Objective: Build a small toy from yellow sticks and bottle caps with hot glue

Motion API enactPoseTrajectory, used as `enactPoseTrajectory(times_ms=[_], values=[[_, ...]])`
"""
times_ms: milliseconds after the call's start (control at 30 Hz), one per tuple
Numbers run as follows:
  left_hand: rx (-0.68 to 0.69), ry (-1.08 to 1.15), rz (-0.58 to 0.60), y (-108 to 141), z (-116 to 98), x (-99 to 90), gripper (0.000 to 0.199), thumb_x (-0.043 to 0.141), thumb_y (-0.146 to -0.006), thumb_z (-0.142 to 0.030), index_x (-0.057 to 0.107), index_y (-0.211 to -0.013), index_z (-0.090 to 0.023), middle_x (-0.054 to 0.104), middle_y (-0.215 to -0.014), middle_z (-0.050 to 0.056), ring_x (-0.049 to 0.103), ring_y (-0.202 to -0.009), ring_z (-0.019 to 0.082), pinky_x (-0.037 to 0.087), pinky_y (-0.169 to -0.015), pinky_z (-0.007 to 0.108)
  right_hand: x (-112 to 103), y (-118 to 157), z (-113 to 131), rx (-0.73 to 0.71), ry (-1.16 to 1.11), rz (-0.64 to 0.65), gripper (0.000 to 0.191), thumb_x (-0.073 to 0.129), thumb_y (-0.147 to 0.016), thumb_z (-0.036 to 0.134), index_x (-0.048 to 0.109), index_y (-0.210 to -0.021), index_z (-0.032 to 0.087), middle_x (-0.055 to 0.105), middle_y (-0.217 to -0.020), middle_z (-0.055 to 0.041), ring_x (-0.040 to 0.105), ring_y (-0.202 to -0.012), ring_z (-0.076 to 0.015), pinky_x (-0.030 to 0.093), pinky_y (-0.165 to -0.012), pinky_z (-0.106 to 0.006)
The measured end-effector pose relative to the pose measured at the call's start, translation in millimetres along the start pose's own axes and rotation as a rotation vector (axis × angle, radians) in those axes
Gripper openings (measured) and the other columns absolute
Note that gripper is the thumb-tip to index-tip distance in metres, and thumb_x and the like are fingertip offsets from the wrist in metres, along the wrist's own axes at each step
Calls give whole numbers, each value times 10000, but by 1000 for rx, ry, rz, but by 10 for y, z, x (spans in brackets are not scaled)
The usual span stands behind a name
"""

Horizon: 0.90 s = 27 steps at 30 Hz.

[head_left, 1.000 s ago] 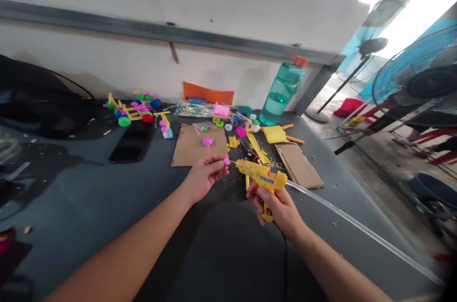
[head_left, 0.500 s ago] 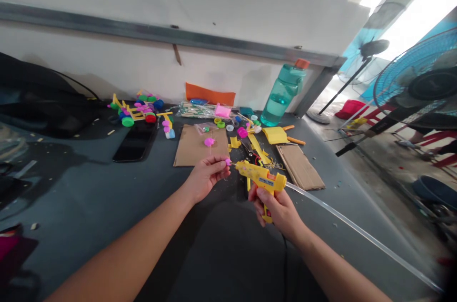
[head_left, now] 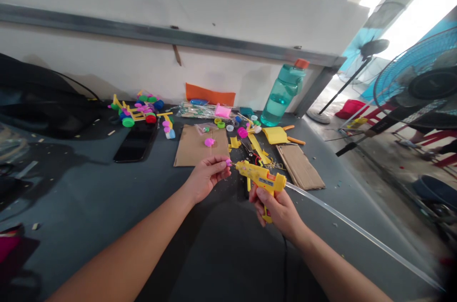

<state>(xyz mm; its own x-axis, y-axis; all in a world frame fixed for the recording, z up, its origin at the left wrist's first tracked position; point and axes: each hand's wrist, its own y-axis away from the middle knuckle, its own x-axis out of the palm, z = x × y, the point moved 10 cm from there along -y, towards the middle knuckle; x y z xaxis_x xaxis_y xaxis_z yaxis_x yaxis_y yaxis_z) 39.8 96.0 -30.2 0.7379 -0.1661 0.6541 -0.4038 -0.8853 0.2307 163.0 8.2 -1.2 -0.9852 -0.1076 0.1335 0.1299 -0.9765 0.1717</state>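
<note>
Between the thumb and fingers of my left hand [head_left: 209, 176] is a small pink piece [head_left: 228, 162]; its exact kind is too small to make out. My right hand [head_left: 273, 207] grips a yellow hot glue gun [head_left: 259, 176] by its handle. The gun's nozzle points left and meets, or nearly meets, the pink piece. A long clear glue stick [head_left: 342, 216] trails from the gun's back to the lower right. Beyond my left hand, another pink piece [head_left: 209, 142] rests on a cardboard sheet [head_left: 185, 150].
A phone [head_left: 134, 144] and colourful small models [head_left: 139, 112] are at the left. Bottle caps [head_left: 221, 125], scissors and yellow scraps lie behind my hands. A teal water bottle [head_left: 280, 97], orange-handled pliers [head_left: 295, 141] and a cardboard strip [head_left: 300, 166] stand or lie on the right. A fan [head_left: 424, 83] is beyond the table.
</note>
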Motion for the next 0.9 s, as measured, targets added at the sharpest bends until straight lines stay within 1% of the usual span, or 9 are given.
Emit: enactPoseTrajectory(times_ms=[333,600,900], values=[[-2,-4,13,5,-4,14,186,748,-650,-126,680,-822,-112,668,-727,22,628,-629,87,541,-673,207,-4,-8,0,9,21,-10,381,556,-762,528,518,-689,157,380,-491,68,356,-362,-52,384,-317,-188],[0,2,6,2,-8,10,184,748,-646,-130,682,-817,-111,663,-725,15,626,-627,86,538,-668,201,-12,-7,-15,14,23,-11,373,558,-763,521,514,-684,159,382,-510,62,363,-382,-56,395,-326,-190],[2,6,-12,6,-21,10,163,738,-659,-124,680,-810,-110,658,-703,15,617,-607,77,535,-661,195,-7,4,-23,20,45,-11,382,551,-766,529,501,-680,161,380,-494,70,365,-358,-52,374,-324,-189]])
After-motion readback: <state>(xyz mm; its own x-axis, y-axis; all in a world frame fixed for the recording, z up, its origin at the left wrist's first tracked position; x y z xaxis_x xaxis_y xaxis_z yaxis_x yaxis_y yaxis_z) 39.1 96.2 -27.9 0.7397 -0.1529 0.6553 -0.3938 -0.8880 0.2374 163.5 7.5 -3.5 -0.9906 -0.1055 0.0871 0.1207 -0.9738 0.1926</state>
